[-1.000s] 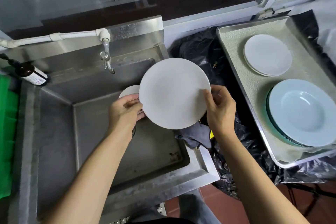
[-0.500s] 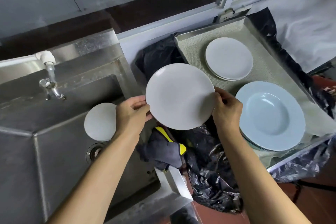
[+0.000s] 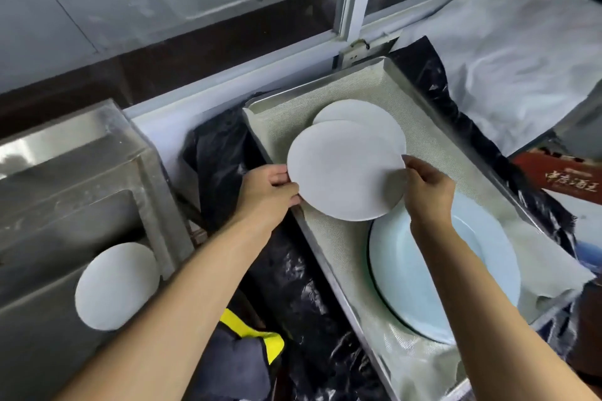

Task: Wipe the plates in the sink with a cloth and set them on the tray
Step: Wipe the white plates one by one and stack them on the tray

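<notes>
Plate (image 3: pixel 345 172), white and round, sits between both hands above the far half of the tray (image 3: pixel 329 265). Head view, the only one I have. I see its broad face turned up toward the camera, tilted a little so the near edge drops lower; being round, it has no long axis to report. It overlaps the white plate stack (image 3: pixel 365 114) lying flat at the tray's far end, covering that stack's near part. I cannot tell whether the held plate touches the stack or hangs just above it.

Left hand (image 3: pixel 267 192) grips the plate's left rim, fingers curled at the edge, over the tray's left wall. Right hand (image 3: pixel 428 187) pinches the right rim, thumb on the upper face, fingers under it.

Nearer on the tray lies a pale blue plate (image 3: pixel 482 277), wide-rimmed and flat on the beige liner (image 3: pixel 286 127); my right forearm crosses its left part. The held plate's near edge reaches just over the blue plate's far rim.

Left of the tray, the steel sink (image 3: pixel 65 192) holds one more white plate (image 3: pixel 114 286), leaning against the basin's right wall. A dark grey cloth (image 3: pixel 234 365) with a yellow edge lies at the bottom, between sink and tray, beside my left forearm. Black plastic sheeting (image 3: pixel 293 286) fills the gap between sink and tray and shows round the tray's far side.
</notes>
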The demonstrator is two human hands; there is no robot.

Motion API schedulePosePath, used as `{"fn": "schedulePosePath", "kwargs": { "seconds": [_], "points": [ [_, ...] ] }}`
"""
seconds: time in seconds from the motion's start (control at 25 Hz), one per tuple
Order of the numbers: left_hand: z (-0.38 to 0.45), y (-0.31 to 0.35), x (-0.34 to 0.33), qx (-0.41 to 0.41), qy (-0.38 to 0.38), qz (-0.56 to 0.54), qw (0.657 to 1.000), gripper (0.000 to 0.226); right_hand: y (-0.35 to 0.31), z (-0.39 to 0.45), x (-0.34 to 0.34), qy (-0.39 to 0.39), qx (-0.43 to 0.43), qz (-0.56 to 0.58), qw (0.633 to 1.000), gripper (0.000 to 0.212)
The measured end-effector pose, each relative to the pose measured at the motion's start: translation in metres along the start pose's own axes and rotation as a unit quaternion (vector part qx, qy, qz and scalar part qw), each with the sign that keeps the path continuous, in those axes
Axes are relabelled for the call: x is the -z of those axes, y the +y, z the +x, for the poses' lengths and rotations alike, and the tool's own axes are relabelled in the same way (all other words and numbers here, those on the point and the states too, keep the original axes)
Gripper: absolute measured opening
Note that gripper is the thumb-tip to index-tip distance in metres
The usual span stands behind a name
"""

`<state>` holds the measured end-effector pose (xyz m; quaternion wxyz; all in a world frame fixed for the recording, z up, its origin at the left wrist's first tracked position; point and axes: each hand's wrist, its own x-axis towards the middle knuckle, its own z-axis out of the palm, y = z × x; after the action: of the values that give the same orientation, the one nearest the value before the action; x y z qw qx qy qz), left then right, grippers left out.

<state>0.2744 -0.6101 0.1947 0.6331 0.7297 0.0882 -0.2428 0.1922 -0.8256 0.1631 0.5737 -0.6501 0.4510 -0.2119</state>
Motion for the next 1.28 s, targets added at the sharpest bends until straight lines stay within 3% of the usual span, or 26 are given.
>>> {"fn": "schedulePosePath", "kwargs": {
  "seconds": [0.36,0.56,0.64,0.72,0.96,1.16,1.28],
  "points": [
    [0.072,0.004,-0.059,0.039,-0.002,0.045,0.998,0.029,0.009,0.091,-0.009,-0.017,-0.009,-0.024,1.0,0.039],
    [0.089,0.002,-0.069,0.033,0.021,0.062,0.997,0.029,0.014,0.109,-0.017,-0.009,0.039,-0.106,0.994,0.029],
    [0.089,0.002,-0.068,0.021,0.009,0.07,0.997,0.029,0.017,0.109,-0.016,-0.019,0.062,-0.142,0.988,0.02],
    [0.085,0.003,-0.065,0.007,-0.019,0.081,0.997,0.028,0.021,0.108,-0.015,-0.029,0.094,-0.184,0.978,0.024],
    [0.055,0.003,-0.047,-0.078,-0.037,0.201,0.976,0.035,0.021,0.059,-0.02,-0.025,0.196,-0.195,0.961,0.035],
    [0.005,-0.001,-0.019,-0.127,-0.037,0.199,0.971,0.028,0.01,-0.013,-0.026,-0.079,0.184,-0.142,0.97,0.033],
    [-0.023,-0.014,0.009,-0.115,-0.014,0.168,0.979,0.033,0.006,-0.056,-0.03,-0.1,0.194,-0.12,0.969,0.03]
  ]
}}
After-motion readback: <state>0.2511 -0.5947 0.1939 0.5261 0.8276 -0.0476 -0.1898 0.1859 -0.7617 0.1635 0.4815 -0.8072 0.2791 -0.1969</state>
